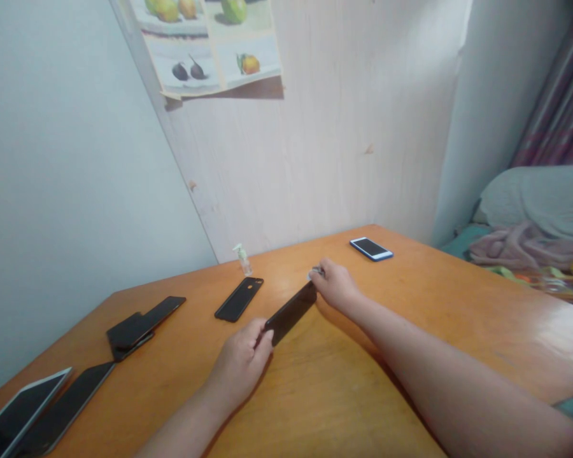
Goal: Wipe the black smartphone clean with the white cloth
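Observation:
A black smartphone [292, 313] is held up off the table, tilted on its long edge. My left hand [242, 357] is closed on its near end, thumb on the face toward me. At the far end of the phone, my right hand [337, 285] is closed in a pinch on a small whitish thing [316, 271]; its kind cannot be made out, as the fingers cover most of it. Left of the phone lies a black phone case [239, 299], with a small clear pump bottle [242, 259] standing behind it.
A white-faced phone in a blue case [371, 249] lies at the back right of the wooden table [344, 394]. Several dark phones [146, 324] overlap on the left, and a white-framed tablet [26, 413] rests near the left edge. The wall [325, 172] rises behind the table.

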A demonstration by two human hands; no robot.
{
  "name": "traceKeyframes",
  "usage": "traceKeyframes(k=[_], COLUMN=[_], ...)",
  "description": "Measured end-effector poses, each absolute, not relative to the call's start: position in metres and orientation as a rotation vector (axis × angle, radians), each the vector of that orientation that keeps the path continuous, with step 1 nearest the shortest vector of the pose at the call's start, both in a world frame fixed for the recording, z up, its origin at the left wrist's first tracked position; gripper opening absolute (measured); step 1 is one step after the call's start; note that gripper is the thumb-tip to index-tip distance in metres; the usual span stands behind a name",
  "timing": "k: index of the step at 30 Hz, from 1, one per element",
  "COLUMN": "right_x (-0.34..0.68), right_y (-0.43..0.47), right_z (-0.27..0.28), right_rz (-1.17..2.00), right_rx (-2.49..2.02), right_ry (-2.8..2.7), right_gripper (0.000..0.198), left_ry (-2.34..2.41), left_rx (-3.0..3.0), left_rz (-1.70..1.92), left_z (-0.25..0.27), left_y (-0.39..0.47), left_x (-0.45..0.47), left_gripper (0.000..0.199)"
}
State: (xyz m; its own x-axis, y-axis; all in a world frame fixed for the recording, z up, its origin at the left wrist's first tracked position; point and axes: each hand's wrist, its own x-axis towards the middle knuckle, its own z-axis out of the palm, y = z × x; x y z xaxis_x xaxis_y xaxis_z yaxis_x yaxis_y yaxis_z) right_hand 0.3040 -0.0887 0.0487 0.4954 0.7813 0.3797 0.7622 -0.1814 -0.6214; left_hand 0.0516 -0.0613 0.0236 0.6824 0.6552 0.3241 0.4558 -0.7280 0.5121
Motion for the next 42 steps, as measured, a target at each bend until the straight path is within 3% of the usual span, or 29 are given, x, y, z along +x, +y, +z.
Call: traceKeyframes(k=[11,20,30,36,42], right_x=[0.219,0.292,0.223,0.28,0.275], right_y=[-0.122,-0.09,-0.119,-0.094,-0.095], right_z=[0.042,0.049,0.04,0.046,0.043], right_rz=[0.171,0.094,0.223,0.12,0.151], right_rx=[-1.492,-1.849,-1.457,-1.794,-1.728], right_ry=[-1.72,-1.359,-1.741,-1.422,-1.469], right_gripper=[0.013,0.013,0.012,0.015,0.013], left_ry=[0.812,0.853,0.798,0.85,0.857], left_rx=[2.494,2.527,2.524,2.555,2.535], left_rz=[0.706,0.671,0.695,0.671,0.697], left_z=[0.029,0.026,0.029,0.027,0.027], left_y=[-0.063,-0.061,-0.062,-0.062,-0.062], left_x=[0.053,0.052,0.053,0.053,0.053], left_gripper=[0.021,0.022,0.023,0.022,0.022])
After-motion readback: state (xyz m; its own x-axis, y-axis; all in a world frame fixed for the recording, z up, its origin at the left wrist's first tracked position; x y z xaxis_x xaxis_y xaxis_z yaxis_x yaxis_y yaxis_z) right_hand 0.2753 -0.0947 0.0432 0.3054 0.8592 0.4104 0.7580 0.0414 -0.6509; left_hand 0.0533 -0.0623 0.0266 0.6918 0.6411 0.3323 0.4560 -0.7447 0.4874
